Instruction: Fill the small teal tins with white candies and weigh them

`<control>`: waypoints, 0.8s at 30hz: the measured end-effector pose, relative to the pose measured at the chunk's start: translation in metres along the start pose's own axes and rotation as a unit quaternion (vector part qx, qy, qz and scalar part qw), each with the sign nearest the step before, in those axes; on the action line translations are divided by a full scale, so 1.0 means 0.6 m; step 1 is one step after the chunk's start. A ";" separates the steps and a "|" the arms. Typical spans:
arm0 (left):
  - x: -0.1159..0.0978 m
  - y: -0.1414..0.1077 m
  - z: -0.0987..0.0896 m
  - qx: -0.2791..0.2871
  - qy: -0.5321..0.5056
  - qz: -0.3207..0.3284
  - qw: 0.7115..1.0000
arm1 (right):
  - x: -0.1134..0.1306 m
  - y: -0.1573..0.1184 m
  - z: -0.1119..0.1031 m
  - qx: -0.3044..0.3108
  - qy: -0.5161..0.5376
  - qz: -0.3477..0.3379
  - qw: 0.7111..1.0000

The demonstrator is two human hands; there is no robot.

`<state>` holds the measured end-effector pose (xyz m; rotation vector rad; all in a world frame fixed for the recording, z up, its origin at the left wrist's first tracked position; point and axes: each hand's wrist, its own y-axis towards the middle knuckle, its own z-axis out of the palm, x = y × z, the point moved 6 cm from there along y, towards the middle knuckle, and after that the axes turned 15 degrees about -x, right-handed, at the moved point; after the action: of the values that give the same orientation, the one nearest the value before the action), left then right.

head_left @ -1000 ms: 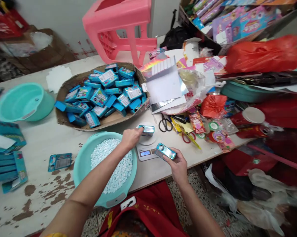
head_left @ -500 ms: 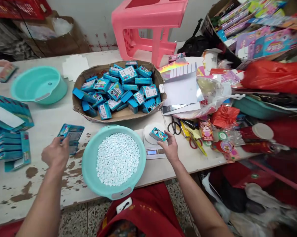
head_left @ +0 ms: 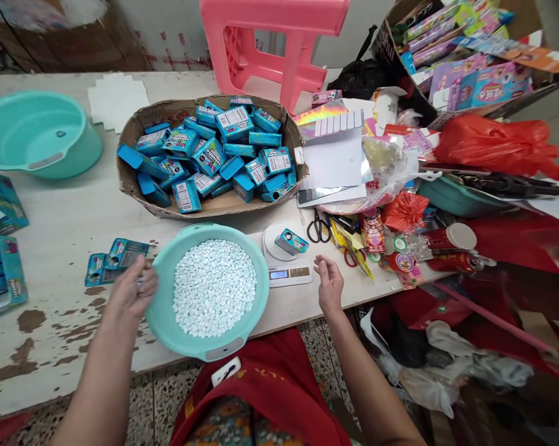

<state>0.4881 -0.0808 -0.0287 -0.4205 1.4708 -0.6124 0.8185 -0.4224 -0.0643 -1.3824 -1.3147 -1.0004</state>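
Note:
On the white plate of a small digital scale (head_left: 289, 275) lies a blue printed box (head_left: 292, 242), tilted, with a round hole in its end. My right hand (head_left: 330, 286) is just right of the scale, apart from the box, its fingers loosely bent and holding nothing. My left hand (head_left: 134, 288) is at the left rim of a turquoise basin (head_left: 161, 322) full of small white pellets (head_left: 214, 288). Its fingers are curled and blurred; whether they touch the rim, I cannot tell. Beside it, two flat blue packs (head_left: 125, 253) overlap on the table.
A cardboard tray (head_left: 135, 197) of blue boxes stands behind the basin. Another turquoise basin (head_left: 33, 133) is at the far left, above stacked blue cartons (head_left: 3, 272). Black scissors (head_left: 319, 228), papers and bags crowd the right. A pink stool (head_left: 279, 18) lies at the back.
My right hand has let go of the blue box on the scale and drawn back. My left hand has left the flat blue pack and moved right to the basin. The view has shifted.

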 end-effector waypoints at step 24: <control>0.030 -0.158 0.242 0.025 -0.099 -0.007 0.995 | 0.196 -0.091 0.134 0.227 -0.031 -0.233 0.945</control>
<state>0.6201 -0.1807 0.0257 -0.4398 1.2617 -0.6007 0.7705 -0.3193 0.0379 -0.7713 -1.8347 -0.8784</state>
